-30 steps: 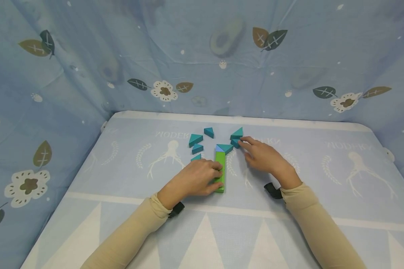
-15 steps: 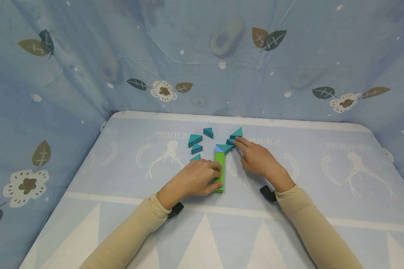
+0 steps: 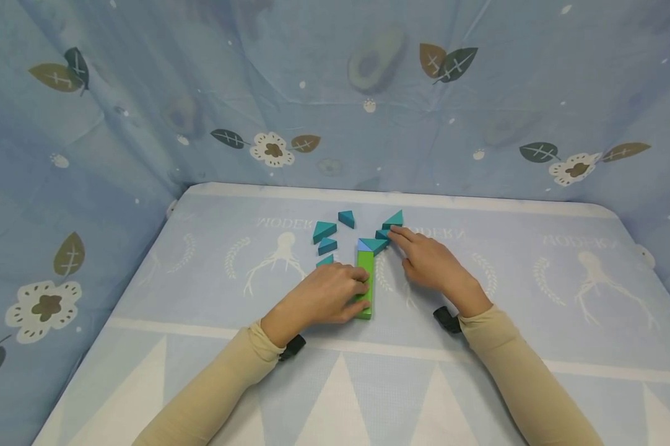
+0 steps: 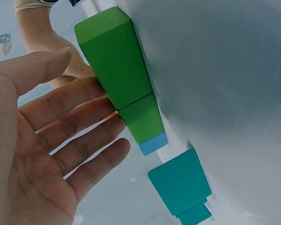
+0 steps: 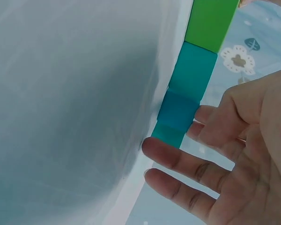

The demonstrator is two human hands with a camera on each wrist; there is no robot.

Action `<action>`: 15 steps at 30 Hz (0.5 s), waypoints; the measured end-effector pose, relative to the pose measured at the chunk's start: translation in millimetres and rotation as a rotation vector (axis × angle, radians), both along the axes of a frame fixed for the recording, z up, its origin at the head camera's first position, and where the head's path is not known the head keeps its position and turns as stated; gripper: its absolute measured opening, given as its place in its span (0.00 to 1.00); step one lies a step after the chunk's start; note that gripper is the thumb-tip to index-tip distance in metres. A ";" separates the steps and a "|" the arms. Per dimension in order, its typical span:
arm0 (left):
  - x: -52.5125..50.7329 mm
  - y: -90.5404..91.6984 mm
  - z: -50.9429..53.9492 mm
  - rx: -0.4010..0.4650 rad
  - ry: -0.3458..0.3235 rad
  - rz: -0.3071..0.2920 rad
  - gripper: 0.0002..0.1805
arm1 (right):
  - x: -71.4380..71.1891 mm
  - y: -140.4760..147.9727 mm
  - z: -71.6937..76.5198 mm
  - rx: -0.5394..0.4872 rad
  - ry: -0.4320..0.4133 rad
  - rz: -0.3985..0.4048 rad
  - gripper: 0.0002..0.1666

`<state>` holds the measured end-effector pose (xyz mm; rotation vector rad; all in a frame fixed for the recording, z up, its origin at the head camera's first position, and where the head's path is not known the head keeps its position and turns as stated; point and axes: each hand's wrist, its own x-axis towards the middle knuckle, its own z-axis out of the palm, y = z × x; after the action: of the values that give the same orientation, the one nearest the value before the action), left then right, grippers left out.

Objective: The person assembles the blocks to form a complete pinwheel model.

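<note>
My left hand [image 3: 335,294] rests its fingertips on the row of green blocks [image 3: 365,263]; in the left wrist view its fingers [image 4: 72,126] are spread, with the thumb apart. Beyond the green end lie a small light-blue triangle [image 3: 363,246] and a teal triangle [image 3: 375,245]. With extended fingertips my right hand [image 3: 430,263] touches a dark teal triangular block [image 3: 382,235], whose right part is hidden. Right above that block sits another teal triangle [image 3: 394,220]. In the right wrist view, the green block [image 5: 211,21], teal block [image 5: 192,70] and dark teal block [image 5: 178,110] line up.
Several loose teal triangular blocks [image 3: 325,231] lie left of the green row, one partly behind my left hand. A patterned blue mat [image 3: 535,260] covers the table. Printed blue cloth [image 3: 335,93] hangs behind and at the sides.
My right hand has slid the dark teal triangle slightly left, against or close to the other teal triangles. During the last half second both hands stay nearly still; the left hand has not moved.
</note>
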<state>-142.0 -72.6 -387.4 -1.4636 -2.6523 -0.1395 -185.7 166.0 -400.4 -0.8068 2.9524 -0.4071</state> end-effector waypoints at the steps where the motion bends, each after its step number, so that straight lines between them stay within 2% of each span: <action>1: 0.0 0.1 -0.2 0.001 0.003 -0.001 0.15 | -0.1 0.0 0.1 0.001 -0.001 0.000 0.34; 15: 0.4 1.4 -0.1 -0.013 0.027 0.002 0.14 | -1.3 -2.3 -1.9 0.032 0.024 0.021 0.35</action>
<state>-141.7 -71.1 -387.5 -1.4563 -2.6383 -0.1012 -187.1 163.7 -402.3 -0.8446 2.9619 -0.3508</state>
